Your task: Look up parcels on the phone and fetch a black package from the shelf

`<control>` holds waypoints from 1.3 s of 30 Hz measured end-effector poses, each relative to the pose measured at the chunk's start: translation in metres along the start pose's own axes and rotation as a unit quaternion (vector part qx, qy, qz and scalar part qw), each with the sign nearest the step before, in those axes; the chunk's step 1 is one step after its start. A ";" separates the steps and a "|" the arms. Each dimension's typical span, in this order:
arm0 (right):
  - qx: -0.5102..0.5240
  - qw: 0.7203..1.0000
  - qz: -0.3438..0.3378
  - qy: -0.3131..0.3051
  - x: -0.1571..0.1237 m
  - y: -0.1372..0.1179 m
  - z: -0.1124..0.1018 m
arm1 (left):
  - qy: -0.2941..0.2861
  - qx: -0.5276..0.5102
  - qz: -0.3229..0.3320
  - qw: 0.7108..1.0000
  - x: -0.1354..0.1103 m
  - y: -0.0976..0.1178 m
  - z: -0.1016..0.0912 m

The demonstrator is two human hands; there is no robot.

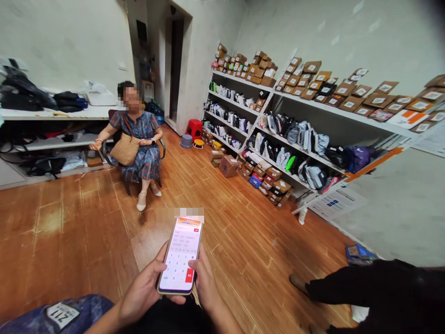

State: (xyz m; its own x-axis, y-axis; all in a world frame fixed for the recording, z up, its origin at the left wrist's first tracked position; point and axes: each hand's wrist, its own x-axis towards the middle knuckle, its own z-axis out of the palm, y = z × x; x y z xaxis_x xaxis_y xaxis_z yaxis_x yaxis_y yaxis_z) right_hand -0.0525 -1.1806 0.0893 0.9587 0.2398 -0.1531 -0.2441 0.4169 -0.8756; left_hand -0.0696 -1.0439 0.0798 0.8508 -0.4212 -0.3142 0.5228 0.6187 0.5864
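A smartphone (179, 257) with a lit screen is held upright between both my hands, low in the middle of the view. Its screen shows a number keypad with a red button, under a few lines of blurred text. My left hand (148, 280) is wrapped round the phone's left edge, its thumb at the keypad's left side. From the right, my right hand (205, 280) grips the other edge, with the thumb over the keys near the red button. Some fingers are hidden behind the phone.
A person (137, 125) sits in a chair holding a woven bag (124, 148). Shelves (313, 104) along the right wall carry boxes and bagged parcels. More boxes (264, 178) lie on the floor. Another person's dark-clothed leg (347, 283) is at right. A blue bag (93, 306) lies lower left.
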 end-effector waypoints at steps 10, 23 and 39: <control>-0.096 0.995 -0.011 0.026 0.007 -0.006 -0.013 | 0.000 0.012 -0.004 1.000 0.009 -0.006 0.000; -0.085 0.996 -0.019 0.014 0.000 -0.002 -0.016 | 0.005 0.026 -0.007 1.000 0.014 -0.010 0.008; -0.048 0.999 0.004 -0.012 0.005 -0.010 -0.031 | 0.023 -0.002 -0.013 1.000 0.017 -0.009 0.013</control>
State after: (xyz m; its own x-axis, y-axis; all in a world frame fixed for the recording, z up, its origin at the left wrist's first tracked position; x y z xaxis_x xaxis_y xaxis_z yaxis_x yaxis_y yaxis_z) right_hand -0.0406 -1.2108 0.0831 0.9527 0.2644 -0.1497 -0.2350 0.3291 -0.9146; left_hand -0.0605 -1.0654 0.0787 0.8379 -0.4070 -0.3637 0.5457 0.6097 0.5749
